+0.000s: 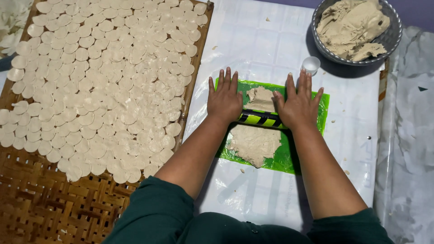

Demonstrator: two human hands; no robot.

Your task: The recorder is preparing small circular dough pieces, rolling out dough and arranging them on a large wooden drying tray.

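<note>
White plastic sheet (253, 40) covers the table, creased, w/ a few dough crumbs on it. On it lies a green film (312, 122), glossy & wrinkled, and on that the dough (254, 142) I'm flattening: pale beige, matte, ragged at the edges.

Both my hands lie flat on the roller (258, 118), a short black-and-yellow-striped cylinder lying across the dough. Left hand (224, 99) presses its left end, fingers straight & spread, not curled round it. Right hand (297, 105) does the same on the right end. So no grasp, just palms bearing down.

Progress, as I judge it: the dough on my side of the roller is spread thin & wide; the bit beyond it (260, 97) looks thicker, lumpier, so approx. half the patch is rolled. No rounds cut from this sheet yet.

Lots already done tho: the woven bamboo tray (40, 203) on my left is mostly covered w/ thin pale discs (104, 77), overlapping like scales; only its near corner is bare. A small round clear cap-like thing (311, 63) sits just past my right fingertips, maybe the cutter, can't tell. Grey metal bowl (392, 38) at top right holds a big rough lump of raw dough (350, 25), so plenty left.
</note>
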